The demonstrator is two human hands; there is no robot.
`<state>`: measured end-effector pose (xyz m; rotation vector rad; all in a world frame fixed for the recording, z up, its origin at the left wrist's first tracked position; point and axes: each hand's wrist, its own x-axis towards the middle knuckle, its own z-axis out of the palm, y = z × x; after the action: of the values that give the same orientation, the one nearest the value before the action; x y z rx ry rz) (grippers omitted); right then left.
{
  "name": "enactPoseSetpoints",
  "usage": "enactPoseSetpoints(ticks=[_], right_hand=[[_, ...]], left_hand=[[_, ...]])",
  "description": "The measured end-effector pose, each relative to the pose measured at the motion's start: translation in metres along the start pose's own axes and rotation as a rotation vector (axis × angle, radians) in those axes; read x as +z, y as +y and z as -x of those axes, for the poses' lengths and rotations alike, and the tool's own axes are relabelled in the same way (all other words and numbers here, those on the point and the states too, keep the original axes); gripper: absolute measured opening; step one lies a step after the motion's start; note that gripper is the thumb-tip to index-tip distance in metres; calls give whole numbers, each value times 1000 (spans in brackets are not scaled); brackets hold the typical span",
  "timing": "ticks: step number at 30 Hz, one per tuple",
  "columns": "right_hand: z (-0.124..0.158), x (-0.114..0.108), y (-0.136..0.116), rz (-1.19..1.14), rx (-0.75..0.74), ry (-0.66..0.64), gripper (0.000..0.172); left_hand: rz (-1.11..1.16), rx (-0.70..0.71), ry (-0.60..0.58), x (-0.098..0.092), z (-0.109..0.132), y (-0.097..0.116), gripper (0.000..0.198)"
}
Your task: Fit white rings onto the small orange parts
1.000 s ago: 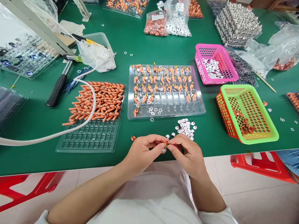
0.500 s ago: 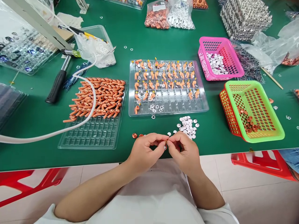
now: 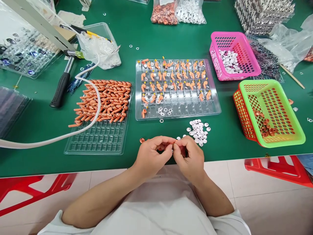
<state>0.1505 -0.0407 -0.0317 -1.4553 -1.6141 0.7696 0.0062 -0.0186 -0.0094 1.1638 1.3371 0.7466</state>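
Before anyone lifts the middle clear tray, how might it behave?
The clear tray looks like thin plastic, so it may flex. Its loose white rings would probably slide if tilted; the curved orange parts, resting in shallow compartments, might shift.

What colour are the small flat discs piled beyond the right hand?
The small flat discs are white, some dark-marked; best in head view.

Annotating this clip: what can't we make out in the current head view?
All in the head view:
- Small part: mostly covered by left hand and right hand; too small to identify.
- Tubular stack: top cut off by upper edge.
- Right-hand red stool: cut off by right edge, partly hidden by table.
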Motion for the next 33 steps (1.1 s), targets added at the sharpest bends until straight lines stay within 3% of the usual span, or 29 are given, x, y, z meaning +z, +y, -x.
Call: enactPoseSetpoints(ticks=[4,7,13,19,33], right_hand=[[-5,-14,2,-98,7,-108,10],[-7,-24,6,-156,43,-103,10],[-5,-26,11,-398,155,-230,10],[-1,-22,12,-487,189,-168,6],[-2,-15,13,-442,145,-135,9]], left_hand=[[101,-85,-26,-4,-3,6,13],[228,-117,-83,-6,-6,12,12],[353,-197,-138,-5,-8,15,9],[310,-168,-89,-2,-6,13,12],[236,-133,9,2,-6,10,12]])
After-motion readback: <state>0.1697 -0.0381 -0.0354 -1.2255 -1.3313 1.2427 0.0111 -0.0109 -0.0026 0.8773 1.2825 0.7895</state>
